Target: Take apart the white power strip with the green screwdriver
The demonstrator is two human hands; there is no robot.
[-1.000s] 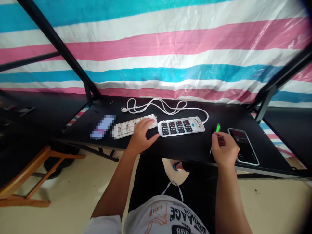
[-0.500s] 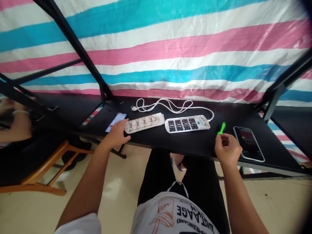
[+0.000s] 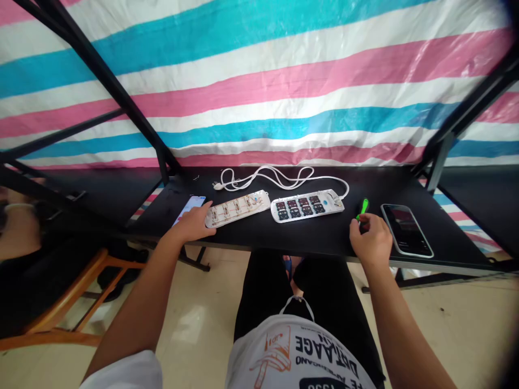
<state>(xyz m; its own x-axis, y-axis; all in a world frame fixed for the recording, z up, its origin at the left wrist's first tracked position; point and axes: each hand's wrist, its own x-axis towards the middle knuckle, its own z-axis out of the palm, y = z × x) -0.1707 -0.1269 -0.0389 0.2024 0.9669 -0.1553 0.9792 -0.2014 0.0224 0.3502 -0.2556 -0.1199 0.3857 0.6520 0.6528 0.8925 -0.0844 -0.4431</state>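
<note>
On the black table lies an opened white power strip in two halves. My left hand (image 3: 193,222) grips the left end of the half with metal contact strips (image 3: 237,209), thumb on the near edge and fingers on the far one. To its right lies the socket half (image 3: 307,206), showing several black socket pieces and a white cord (image 3: 279,172) running from its right end. My right hand (image 3: 373,237) is closed at the right, fingers curled around the lower part of a green-handled screwdriver (image 3: 364,206). Its tip is hidden by the hand.
A phone with a lit screen (image 3: 190,207) lies beside my left hand. Another phone (image 3: 406,229) lies right of my right hand. Black metal frame bars (image 3: 121,102) slope at both sides, before a striped plastic sheet (image 3: 284,81). Another person's arm (image 3: 20,232) and a wooden chair (image 3: 77,286) are at left.
The view has shifted slightly, so the table items appear a little further left. My right fingers are more curled around the screwdriver. My left hand stays at the contact half's end.
</note>
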